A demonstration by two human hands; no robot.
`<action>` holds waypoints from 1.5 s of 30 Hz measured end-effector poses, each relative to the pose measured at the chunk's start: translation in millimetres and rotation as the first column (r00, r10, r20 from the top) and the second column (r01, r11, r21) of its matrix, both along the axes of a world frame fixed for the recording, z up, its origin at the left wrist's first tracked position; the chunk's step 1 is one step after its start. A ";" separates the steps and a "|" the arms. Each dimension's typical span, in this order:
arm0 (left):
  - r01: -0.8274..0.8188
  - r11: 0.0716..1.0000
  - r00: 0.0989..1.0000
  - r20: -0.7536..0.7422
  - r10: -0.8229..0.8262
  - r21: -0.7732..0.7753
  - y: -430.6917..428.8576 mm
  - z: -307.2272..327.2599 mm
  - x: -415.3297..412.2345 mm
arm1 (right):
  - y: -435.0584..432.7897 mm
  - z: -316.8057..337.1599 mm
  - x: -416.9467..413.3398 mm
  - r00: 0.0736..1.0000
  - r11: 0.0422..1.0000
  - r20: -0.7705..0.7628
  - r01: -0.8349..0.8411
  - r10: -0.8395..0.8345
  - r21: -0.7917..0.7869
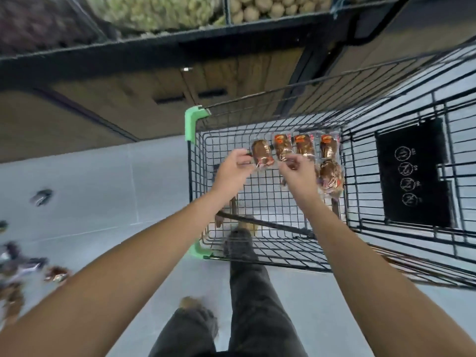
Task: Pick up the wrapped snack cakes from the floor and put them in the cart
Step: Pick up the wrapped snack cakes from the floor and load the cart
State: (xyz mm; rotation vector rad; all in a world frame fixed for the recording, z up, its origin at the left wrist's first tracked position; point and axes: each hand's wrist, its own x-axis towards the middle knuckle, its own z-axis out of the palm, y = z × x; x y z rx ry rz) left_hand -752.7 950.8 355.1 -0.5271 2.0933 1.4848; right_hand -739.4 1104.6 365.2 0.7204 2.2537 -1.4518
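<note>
Both my arms reach over the black wire cart (270, 243). My left hand (233, 168) pinches the edge of a wrapped snack cake (262, 153) and holds it over the basket's far left. My right hand (296, 171) has its fingers curled beside that cake, over the wrapper of a second cake (283, 148); whether it grips that wrapper is unclear. Three more wrapped cakes lie in the basket at the far side (305, 145), (329, 146), (331, 173). Several wrapped cakes (55, 274) lie blurred on the floor at the lower left.
The cart has green corner guards (197, 117) and a black child-seat panel (412, 171) to the right. A produce stand with a wooden base (159, 91) runs across the top. My legs (244, 292) stand on the grey tiled floor (103, 191) just behind the cart.
</note>
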 end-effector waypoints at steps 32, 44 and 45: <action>-0.804 0.582 0.594 -0.156 0.789 -0.118 -539.5 99.2 479.6 | -596.5 103.2 330.3 0.545 0.534 -0.126 -0.838 0.829 -0.112; -0.787 0.528 0.569 -0.046 0.821 -0.319 -704.3 64.0 544.2 | -763.4 42.0 361.7 0.499 0.485 -0.034 -0.854 0.866 -0.190; -0.781 0.533 0.574 -0.036 0.818 -0.327 -718.4 61.1 545.3 | -778.2 37.6 363.1 0.502 0.489 -0.018 -0.850 0.865 -0.197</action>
